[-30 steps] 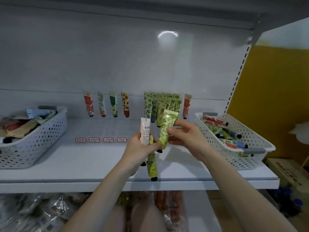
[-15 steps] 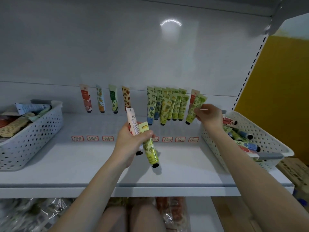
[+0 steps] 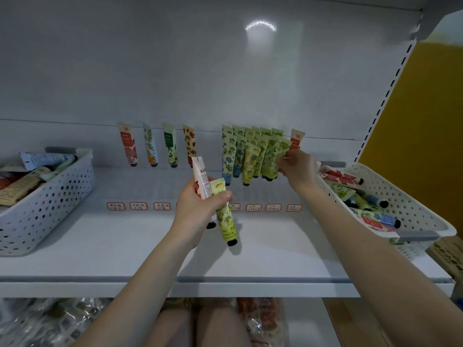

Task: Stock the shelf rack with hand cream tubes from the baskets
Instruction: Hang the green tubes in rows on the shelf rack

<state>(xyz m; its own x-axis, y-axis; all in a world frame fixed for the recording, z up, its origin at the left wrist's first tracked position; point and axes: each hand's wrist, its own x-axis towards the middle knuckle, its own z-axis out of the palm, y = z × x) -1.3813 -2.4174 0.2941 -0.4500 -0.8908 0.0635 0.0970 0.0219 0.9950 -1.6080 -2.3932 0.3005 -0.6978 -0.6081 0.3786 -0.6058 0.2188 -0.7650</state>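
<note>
My left hand [image 3: 200,209] grips two tubes over the shelf: a white and red tube [image 3: 201,177] pointing up and a yellow pineapple tube [image 3: 225,216] hanging cap down. My right hand [image 3: 298,169] pinches the top edge of a green leafy tube [image 3: 274,156] at the right end of a packed group of green and yellow tubes [image 3: 240,151] leaning on the back panel. Further left stand several single tubes [image 3: 155,146], and an orange-topped tube [image 3: 297,139] shows behind my right hand.
A white perforated basket [image 3: 413,209] of mixed tubes sits at the shelf's right end; a second basket [image 3: 50,196] at the left end holds more. Red-bordered labels [image 3: 139,206] line the white shelf [image 3: 125,246]. Plastic-wrapped goods lie below. A yellow wall [image 3: 426,121] is to the right.
My right hand carried the green leafy tube from my left hand up to the back row and now holds it against the group. My left hand stays put with its two tubes.
</note>
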